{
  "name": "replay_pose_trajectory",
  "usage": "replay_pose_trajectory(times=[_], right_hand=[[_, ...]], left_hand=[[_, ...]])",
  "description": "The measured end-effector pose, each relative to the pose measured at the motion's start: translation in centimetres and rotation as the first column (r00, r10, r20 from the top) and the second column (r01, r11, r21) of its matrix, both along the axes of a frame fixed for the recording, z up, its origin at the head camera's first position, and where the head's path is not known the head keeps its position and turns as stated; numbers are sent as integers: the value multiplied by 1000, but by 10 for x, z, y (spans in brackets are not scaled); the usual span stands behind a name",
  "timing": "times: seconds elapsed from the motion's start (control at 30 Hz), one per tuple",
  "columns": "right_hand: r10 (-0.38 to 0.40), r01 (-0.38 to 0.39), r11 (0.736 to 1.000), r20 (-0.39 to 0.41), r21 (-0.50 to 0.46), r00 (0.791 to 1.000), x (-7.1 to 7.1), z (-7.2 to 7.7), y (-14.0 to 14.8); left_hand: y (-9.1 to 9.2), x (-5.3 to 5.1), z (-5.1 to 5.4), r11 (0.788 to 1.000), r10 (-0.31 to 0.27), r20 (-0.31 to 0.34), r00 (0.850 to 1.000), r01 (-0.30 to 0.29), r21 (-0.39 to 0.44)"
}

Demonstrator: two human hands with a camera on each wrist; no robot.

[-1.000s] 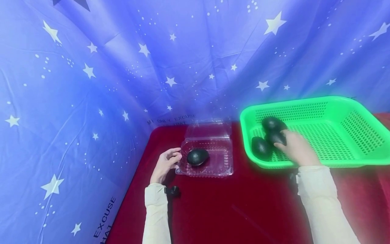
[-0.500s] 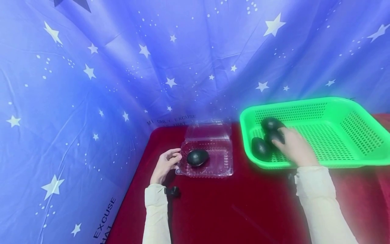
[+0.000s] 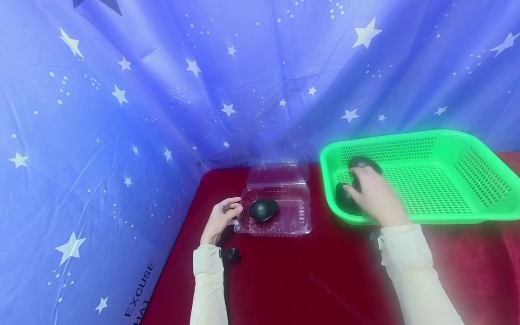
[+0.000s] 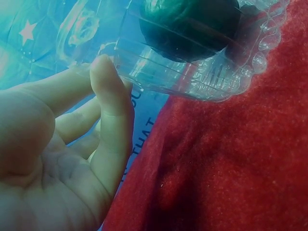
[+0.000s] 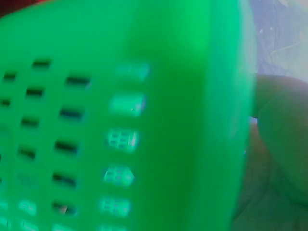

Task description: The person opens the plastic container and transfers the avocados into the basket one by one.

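In the head view my left hand [image 3: 221, 220] is at the left edge of an open clear plastic clamshell box [image 3: 290, 219]. Its thumb and forefinger pinch the rim, as the left wrist view also shows. One dark avocado [image 3: 264, 210] lies in the box's left half. My right hand [image 3: 379, 196] reaches into a green basket [image 3: 499, 158], fingers and thumb curled round an avocado that the hand mostly hides. Two more avocados show beside it, one behind [image 3: 367, 163] and one to the left [image 3: 345, 198]. In the right wrist view the basket wall [image 5: 178, 120] covers most of that hand.
A red cloth [image 3: 300, 280] covers the table. Blue star-print fabric [image 3: 252, 67] hangs behind and to the left. The box's raised lid [image 3: 278, 174] leans toward the back. The basket's front rim stands between the right forearm and the fruit.
My right hand has shifted left inside the basket, and the middle avocado that showed at its fingertips is now mostly hidden under it. The left hand and the box have stayed put.
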State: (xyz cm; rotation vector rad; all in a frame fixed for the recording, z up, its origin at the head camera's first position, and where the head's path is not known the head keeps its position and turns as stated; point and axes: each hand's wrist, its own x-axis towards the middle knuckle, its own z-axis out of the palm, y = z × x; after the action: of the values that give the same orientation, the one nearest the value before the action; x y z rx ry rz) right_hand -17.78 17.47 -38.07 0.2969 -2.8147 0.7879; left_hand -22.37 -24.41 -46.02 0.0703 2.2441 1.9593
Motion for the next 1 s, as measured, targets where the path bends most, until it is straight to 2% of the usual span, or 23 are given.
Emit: replay_pose_trajectory(times=[0.17, 0.37, 0.57, 0.83, 1.0], right_hand=[[34, -35, 999, -22, -15, 999, 1, 4, -14], [59, -60, 998, -79, -9, 995, 1, 0, -33], [77, -79, 997, -102, -18, 992, 0, -4, -51], [119, -116, 993, -172, 25, 978, -2, -4, -72], [152, -143, 988, -181, 64, 972, -2, -8, -86]], left_hand=[[0, 0, 0, 1000, -1, 0, 1000, 1, -4], [0, 0, 0, 1000, -2, -1, 1000, 2, -19], [2, 0, 1, 1000, 3, -9, 1000, -3, -15], [3, 0, 1, 1000, 8, -17, 1000, -8, -15], [2, 2, 1, 1000, 13, -10, 1000, -13, -15]])
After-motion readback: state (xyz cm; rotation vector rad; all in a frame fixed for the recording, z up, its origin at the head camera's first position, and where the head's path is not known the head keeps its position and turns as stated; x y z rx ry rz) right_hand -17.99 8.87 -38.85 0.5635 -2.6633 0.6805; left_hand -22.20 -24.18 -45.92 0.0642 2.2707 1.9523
